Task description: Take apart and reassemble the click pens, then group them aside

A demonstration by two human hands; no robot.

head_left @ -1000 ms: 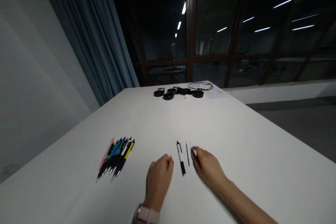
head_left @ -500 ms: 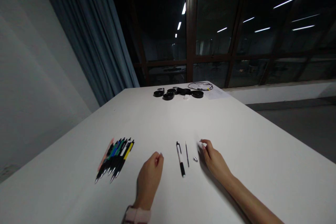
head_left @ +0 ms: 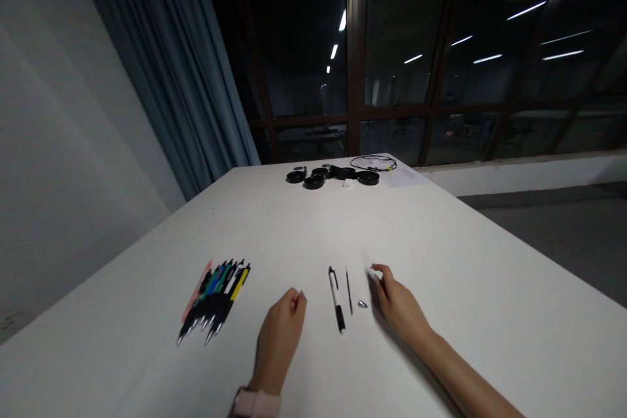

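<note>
My left hand [head_left: 281,323] rests on the table in a loose fist, with nothing visible in it. Right of it lies a white pen barrel [head_left: 336,297] with a black grip and clip. Beside the barrel is a thin dark pen refill [head_left: 349,290]. A small silver pen tip [head_left: 362,304] lies just right of the refill's lower end. My right hand [head_left: 398,300] is to the right of the tip, its thumb and forefinger slightly apart, and I see nothing between them. The other fingers are partly hidden.
A bundle of several pens [head_left: 215,300] with coloured barrels lies on the left of the white table [head_left: 294,228]. At the far end are black round items [head_left: 313,181], a looped black cable [head_left: 375,162] and white paper [head_left: 406,176].
The silver tip has shifted slightly left and turned. My right hand has barely moved; my left hand stays in place. The whole view has dipped a little.
</note>
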